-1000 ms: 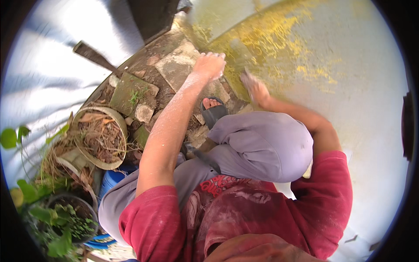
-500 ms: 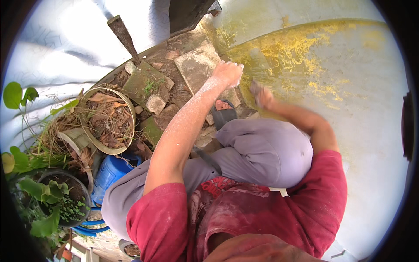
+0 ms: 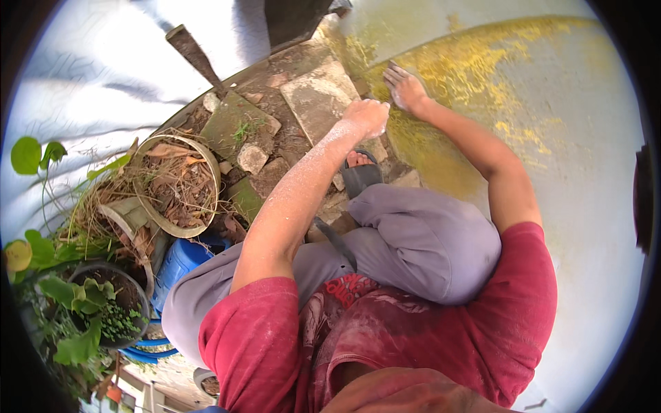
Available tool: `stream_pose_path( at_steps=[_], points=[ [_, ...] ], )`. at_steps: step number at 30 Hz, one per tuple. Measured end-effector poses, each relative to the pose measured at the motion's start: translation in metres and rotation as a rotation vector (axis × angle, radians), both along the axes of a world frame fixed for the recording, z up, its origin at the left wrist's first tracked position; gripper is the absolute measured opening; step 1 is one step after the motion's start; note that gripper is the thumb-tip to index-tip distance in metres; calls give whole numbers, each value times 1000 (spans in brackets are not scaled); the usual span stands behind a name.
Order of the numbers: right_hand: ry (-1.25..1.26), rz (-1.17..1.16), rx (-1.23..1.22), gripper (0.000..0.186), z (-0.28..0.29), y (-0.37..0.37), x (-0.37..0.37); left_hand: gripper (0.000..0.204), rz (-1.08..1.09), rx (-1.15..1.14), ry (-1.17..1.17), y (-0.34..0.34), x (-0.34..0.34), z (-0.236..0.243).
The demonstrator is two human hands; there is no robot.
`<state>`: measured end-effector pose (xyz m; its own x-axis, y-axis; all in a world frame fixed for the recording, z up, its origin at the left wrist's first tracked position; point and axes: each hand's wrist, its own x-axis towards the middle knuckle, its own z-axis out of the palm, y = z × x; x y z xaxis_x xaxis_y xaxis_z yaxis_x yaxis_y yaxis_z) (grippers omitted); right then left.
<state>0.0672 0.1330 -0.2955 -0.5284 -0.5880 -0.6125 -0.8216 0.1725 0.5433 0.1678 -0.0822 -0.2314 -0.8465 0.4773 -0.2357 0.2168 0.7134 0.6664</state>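
Yellow patches [image 3: 475, 62] are left on the right-side wall [image 3: 585, 172]; left hand [image 3: 367, 118] is curled, right hand [image 3: 406, 88] outstretched; holds cannot be told.

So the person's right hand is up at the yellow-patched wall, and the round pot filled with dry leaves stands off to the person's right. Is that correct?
Not quite: the round pot filled with dry leaves stands off to the person's left, as the head view shows. The right hand is indeed up at the yellow-patched wall.
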Motion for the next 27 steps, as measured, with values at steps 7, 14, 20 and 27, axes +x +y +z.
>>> stream_pose_path(
  at_steps=[7,14,20,27],
  points=[
    [-347,-204,161,68,6,88,82,30,-164,-95,-89,21,-3,34],
    [336,-46,-155,70,191,45,76,27,-222,-190,-60,31,-26,11],
    [53,-99,73,63,241,44,114,27,-266,-62,16,56,-23,36],
    [226,-174,-164,66,271,59,131,26,-305,-23,-6,72,-30,47]
  ],
)
